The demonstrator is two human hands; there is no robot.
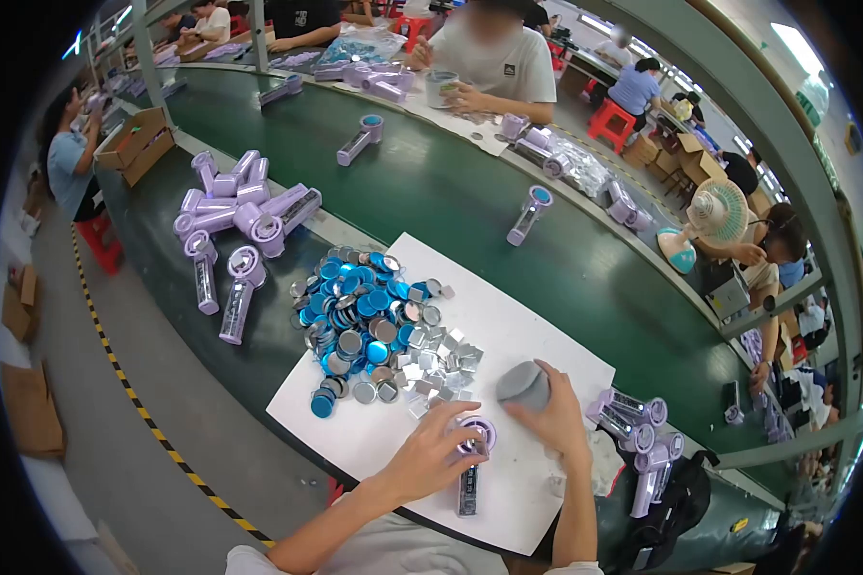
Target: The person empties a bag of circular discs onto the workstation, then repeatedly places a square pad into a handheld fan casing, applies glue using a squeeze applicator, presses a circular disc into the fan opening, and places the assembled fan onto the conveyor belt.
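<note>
My left hand point(435, 452) reaches over a purple plastic housing point(468, 491) with a ring-shaped head and an open handle showing dark parts. Its fingers curl at the ring; whether a small piece is pinched there is hidden. Just right of it, my right hand point(554, 414) grips a grey rounded lump point(523, 385) with a flat-looking face, close over the white sheet point(537, 479). Up and left of both hands lies a heap of round discs point(350, 316), some blue-faced and some silver. Small silver square pieces point(441, 362) spread along its near right side.
Purple housings are piled on the left point(235, 206) and on the right beside a black bag point(679, 508). Two single housings point(360, 140) point(529, 216) lie on the green belt point(431, 187). Across it sits a person point(499, 57) holding a cup. A cardboard box point(136, 144) stands far left.
</note>
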